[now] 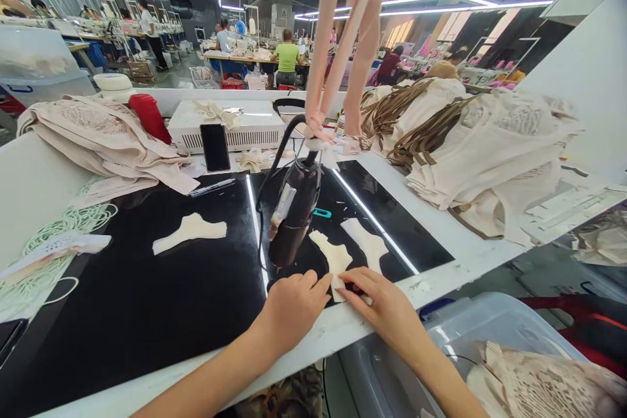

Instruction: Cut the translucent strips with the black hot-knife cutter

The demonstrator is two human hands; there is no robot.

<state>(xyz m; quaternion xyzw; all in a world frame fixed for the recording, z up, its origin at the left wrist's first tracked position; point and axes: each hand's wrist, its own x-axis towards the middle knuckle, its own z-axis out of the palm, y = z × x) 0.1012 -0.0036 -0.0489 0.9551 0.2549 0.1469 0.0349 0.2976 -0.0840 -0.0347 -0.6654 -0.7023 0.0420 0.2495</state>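
We find the left hand point(296, 305) and the right hand point(379, 299) on either side of a cream cloth piece point(332, 255), fingertips at its near end, the rest reaching away from us. The left hand is palm down, fingers curled; the right comes in from the side, index finger and thumb parted at the tips. We cannot tell whether either grips the cloth. Both forearms extend forward from the near edge, converging. Just beyond the right hand lies a second cloth piece point(366, 245); a third piece point(190, 232) lies well to the left, past a black tool point(294, 215).
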